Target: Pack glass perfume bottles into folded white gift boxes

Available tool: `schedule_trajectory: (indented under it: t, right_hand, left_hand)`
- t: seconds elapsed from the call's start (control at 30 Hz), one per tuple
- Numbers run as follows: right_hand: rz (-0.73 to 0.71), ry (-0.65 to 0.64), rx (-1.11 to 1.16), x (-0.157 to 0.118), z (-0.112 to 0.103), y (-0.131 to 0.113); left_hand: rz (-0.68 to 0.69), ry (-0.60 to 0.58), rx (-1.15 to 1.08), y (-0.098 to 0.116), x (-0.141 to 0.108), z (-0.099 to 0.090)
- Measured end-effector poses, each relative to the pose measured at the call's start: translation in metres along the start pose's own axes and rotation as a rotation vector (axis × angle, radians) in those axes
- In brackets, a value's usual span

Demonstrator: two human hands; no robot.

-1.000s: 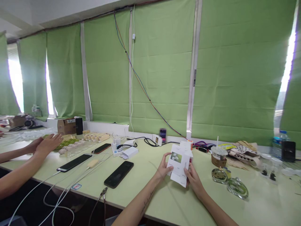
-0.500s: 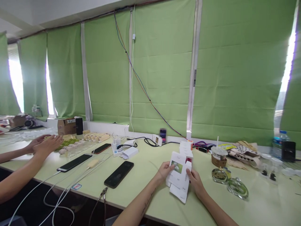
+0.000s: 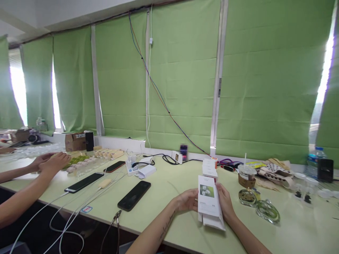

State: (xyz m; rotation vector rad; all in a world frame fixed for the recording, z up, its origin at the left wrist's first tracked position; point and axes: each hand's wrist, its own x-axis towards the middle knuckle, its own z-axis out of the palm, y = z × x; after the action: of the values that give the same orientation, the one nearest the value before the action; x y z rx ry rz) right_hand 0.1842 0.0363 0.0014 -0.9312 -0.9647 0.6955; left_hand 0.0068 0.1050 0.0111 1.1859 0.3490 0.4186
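A white carton (image 3: 208, 203) with a picture of white flowers on green stands between my two hands, its lower end open with loose flaps. My left hand (image 3: 187, 200) holds its left side, the fingers partly behind it. On the carton's right side my right hand (image 3: 224, 201) is closed, thumb near the top edge. Just beyond it lies a row of small white boxes (image 3: 209, 168), reaching toward the wall.
Left of my hands lies a black phone (image 3: 134, 195), with white cables (image 3: 71, 218) farther left. Another person's hands (image 3: 54, 162) work by a tray of pieces (image 3: 83, 162). Glass dishes (image 3: 267, 211) and a lidded cup (image 3: 247, 174) stand at the right.
The carton has gone from a flattened, tilted shape to an opened box shape and shifted slightly right. My left hand has moved from its front to its side; my right hand has shifted slightly right.
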Motion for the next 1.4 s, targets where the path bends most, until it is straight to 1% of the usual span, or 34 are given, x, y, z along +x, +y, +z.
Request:
schedule_trajectory:
  t: [0.07,0.17,0.27,0.37,0.5,0.57,0.7,0.87,0.97,1.13,1.23,1.33,1.4]
  right_hand:
    - [-0.005,-0.003,0.001,0.0,0.0,0.001]
    - [-0.002,-0.012,-0.004,0.0,0.0,0.005]
    - [0.011,-0.033,-0.005,0.001,0.001,0.009]
    - [0.012,-0.065,-0.005,0.001,0.002,0.011]
    - [0.038,-0.143,-0.016,-0.002,0.003,0.01]
    - [0.054,-0.193,-0.023,-0.004,0.004,0.01]
    - [0.031,-0.28,-0.085,-0.004,0.004,0.011]
    - [-0.037,-0.324,-0.102,-0.002,0.006,0.015]
    - [-0.055,-0.341,-0.07,-0.002,0.007,0.019]
    - [-0.054,-0.313,-0.036,0.0,0.004,0.024]
    - [-0.048,-0.281,-0.021,0.003,0.002,0.025]
    - [-0.039,-0.248,-0.009,0.004,0.001,0.023]
    - [-0.03,-0.23,-0.001,0.004,0.001,0.022]
  left_hand:
    - [0.008,-0.011,0.007,0.0,-0.002,0.002]
    - [0.081,0.03,0.057,0.001,-0.002,0.006]
    - [0.179,0.123,0.101,0.002,0.0,0.006]
    - [0.265,0.247,0.097,0.004,0.004,0.001]
    - [0.381,0.427,0.068,0.01,0.007,-0.008]
    - [0.431,0.499,0.056,0.012,0.008,-0.01]
    - [0.492,0.575,0.036,0.013,0.008,-0.008]
    - [0.574,0.655,-0.005,0.01,0.007,-0.002]
    - [0.595,0.661,-0.021,0.011,0.007,-0.001]
    - [0.541,0.544,-0.013,0.012,0.008,0.0]
    - [0.526,0.499,0.004,0.013,0.007,0.001]
    - [0.543,0.488,0.019,0.013,0.005,0.002]
    - [0.589,0.484,0.065,0.014,0.003,0.004]
